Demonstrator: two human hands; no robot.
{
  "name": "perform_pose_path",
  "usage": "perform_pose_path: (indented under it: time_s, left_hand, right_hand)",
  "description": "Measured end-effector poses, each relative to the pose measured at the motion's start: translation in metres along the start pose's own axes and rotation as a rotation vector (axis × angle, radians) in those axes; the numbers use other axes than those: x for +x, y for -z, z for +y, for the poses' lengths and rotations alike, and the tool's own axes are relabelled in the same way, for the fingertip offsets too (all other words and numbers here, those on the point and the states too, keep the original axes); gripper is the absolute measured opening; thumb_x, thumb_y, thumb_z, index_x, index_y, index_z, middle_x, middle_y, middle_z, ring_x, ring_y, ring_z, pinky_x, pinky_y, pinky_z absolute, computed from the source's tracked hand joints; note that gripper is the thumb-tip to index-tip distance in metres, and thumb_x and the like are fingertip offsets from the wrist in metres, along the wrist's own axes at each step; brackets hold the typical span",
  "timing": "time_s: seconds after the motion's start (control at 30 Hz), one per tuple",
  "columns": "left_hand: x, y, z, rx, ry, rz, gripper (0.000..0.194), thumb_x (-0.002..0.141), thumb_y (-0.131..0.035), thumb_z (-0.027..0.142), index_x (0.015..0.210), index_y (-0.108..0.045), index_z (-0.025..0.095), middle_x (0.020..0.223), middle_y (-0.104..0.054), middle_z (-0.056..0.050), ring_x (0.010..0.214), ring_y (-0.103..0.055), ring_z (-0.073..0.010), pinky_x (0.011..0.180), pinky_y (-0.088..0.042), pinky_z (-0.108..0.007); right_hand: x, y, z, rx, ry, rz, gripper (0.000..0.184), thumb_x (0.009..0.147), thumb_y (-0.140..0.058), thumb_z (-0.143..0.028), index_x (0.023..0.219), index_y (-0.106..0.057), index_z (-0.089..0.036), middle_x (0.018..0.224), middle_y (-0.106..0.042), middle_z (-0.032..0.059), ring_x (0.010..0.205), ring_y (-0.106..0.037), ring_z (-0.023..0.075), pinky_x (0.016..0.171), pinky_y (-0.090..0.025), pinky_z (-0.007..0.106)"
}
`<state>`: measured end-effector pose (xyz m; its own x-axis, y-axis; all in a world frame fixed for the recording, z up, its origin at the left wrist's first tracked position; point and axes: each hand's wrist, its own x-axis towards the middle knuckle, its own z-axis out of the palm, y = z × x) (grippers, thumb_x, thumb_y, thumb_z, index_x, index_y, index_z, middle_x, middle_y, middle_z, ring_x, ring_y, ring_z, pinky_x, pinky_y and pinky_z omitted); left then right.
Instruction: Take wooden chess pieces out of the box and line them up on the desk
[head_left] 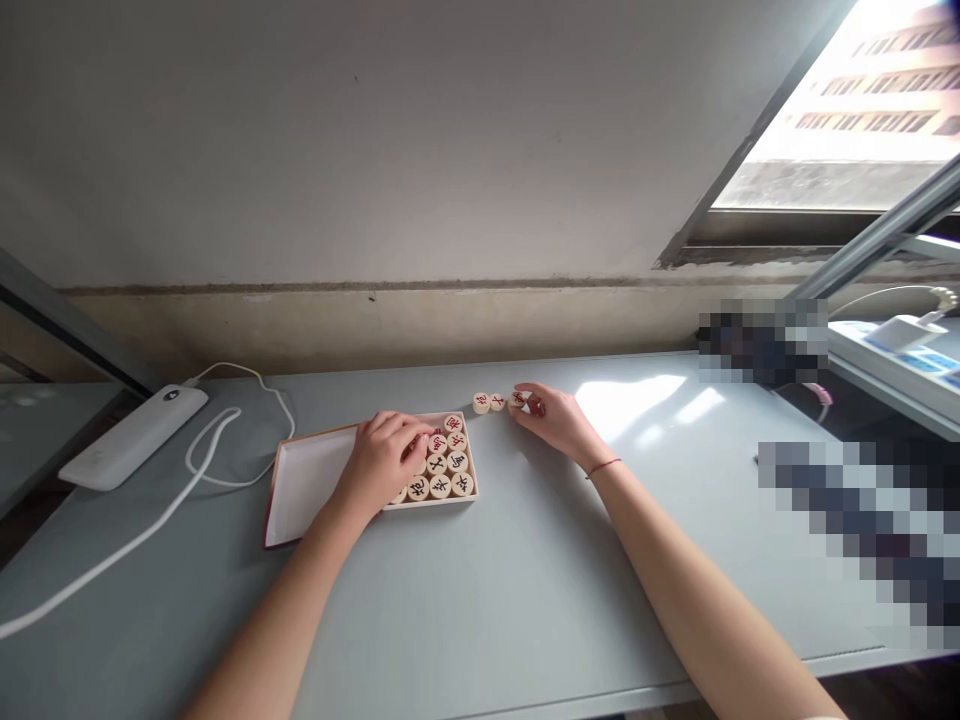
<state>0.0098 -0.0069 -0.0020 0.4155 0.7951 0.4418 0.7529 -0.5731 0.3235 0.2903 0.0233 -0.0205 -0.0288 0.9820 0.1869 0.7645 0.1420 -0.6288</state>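
A white box (471,488) holds rows of round wooden Chinese chess pieces (440,484), marked in red or black. My left hand (386,455) lies over its left part, fingers curled, thumb and fingertips closed at a red-marked piece; the hand hides the pieces under it. Past the box's far right corner, my right hand (553,420) pinches a red-marked Chinese chess piece (516,400) at the table surface. Just left of that, two more red-marked pieces (489,402) stand side by side.
The box's lid (304,485), white inside, lies at the box's left. A white power strip (135,435) and its looping cable (161,520) occupy the left side of the grey table (480,620). A wall borders the back; blurred-out items sit at right.
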Motion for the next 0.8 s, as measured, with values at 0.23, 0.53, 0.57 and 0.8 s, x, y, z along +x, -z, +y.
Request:
perform_pose_path:
  time_s: [0.23, 0.53, 0.57, 0.8]
  left_hand:
    - [0.001, 0.002, 0.001, -0.009, 0.01, -0.004, 0.018, 0.09, -0.05, 0.02, 0.093, -0.067, 0.024, 0.094, -0.069, -0.001, 0.093, -0.057, -0.0194, 0.084, -0.042, -0.034]
    - [0.001, 0.002, 0.002, -0.011, 0.005, 0.008, 0.018, 0.09, -0.05, 0.019, 0.093, -0.067, 0.023, 0.092, -0.068, -0.002, 0.094, -0.057, -0.0193, 0.086, -0.043, -0.034]
    - [0.001, 0.002, 0.002, -0.01, 0.003, 0.01, 0.017, 0.09, -0.05, 0.019, 0.092, -0.067, 0.023, 0.092, -0.068, -0.002, 0.093, -0.057, -0.0193, 0.086, -0.043, -0.034]
    - [0.001, 0.002, 0.004, -0.018, -0.001, 0.021, 0.017, 0.09, -0.051, 0.019, 0.091, -0.067, 0.022, 0.091, -0.068, -0.002, 0.092, -0.057, -0.0196, 0.084, -0.043, -0.035]
  right_hand:
    - [-0.002, 0.005, -0.012, 0.075, 0.061, 0.208, 0.01, 0.071, -0.041, -0.016, 0.078, -0.041, -0.023, 0.076, -0.049, 0.0016, 0.063, -0.044, 0.0144, 0.059, -0.039, 0.027]
    - [-0.011, -0.001, -0.034, 0.102, 0.22, 0.193, 0.018, 0.095, -0.035, -0.035, 0.092, -0.047, -0.023, 0.082, -0.058, 0.0052, 0.067, -0.051, 0.0173, 0.063, -0.042, 0.03]
    - [-0.011, -0.001, -0.035, 0.098, 0.203, 0.201, 0.02, 0.096, -0.033, -0.037, 0.092, -0.047, -0.023, 0.079, -0.056, 0.0042, 0.067, -0.05, 0.0175, 0.063, -0.042, 0.03]
    - [-0.006, -0.009, -0.029, 0.111, 0.212, 0.269, 0.028, 0.096, -0.03, -0.031, 0.109, -0.052, -0.022, 0.108, -0.055, 0.0113, 0.09, -0.057, 0.0207, 0.08, -0.048, 0.037]
